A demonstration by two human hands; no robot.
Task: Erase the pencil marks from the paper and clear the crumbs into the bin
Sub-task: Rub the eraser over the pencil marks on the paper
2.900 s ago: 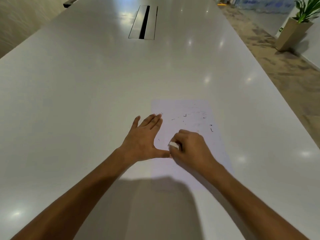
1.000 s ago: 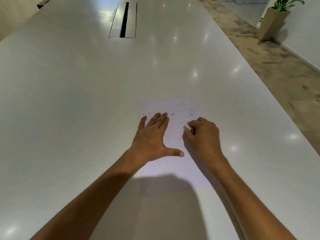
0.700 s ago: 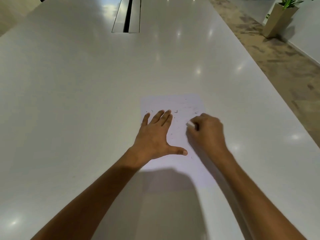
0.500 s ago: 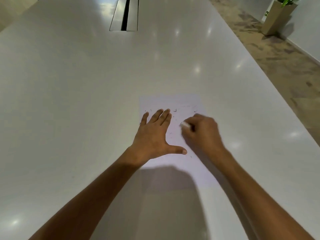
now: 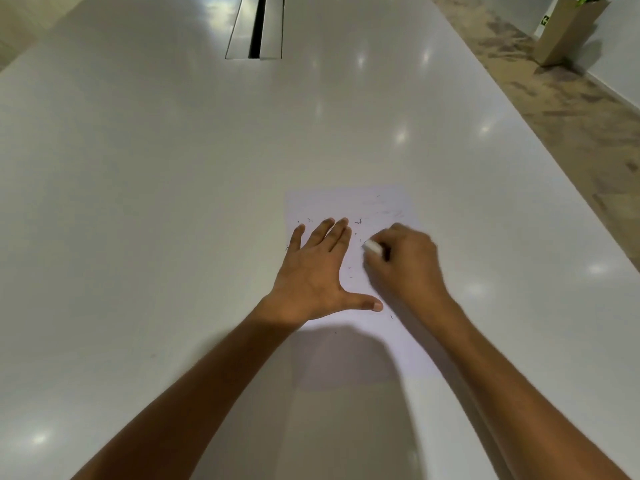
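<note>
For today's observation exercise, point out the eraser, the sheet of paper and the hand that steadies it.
eraser (image 5: 372,247), head view, its white end showing past the fingers.
paper (image 5: 349,202), head view, bare far part of the sheet.
left hand (image 5: 317,275), head view, back of the hand.

paper (image 5: 349,202): white, flat on table | eraser (image 5: 372,247): white, on paper

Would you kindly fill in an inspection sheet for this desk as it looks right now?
Surface: glossy white table, metal cable hatch at far end.
Job's things: paper with faint pencil marks; white eraser; dark crumbs scattered on sheet; bin not seen.
Clutter: nothing seen.
Grippers: left hand flat, pressing paper; right hand grips eraser on sheet.
Cables: nothing seen.
Surroundings: patterned floor, planter at far right.
</note>
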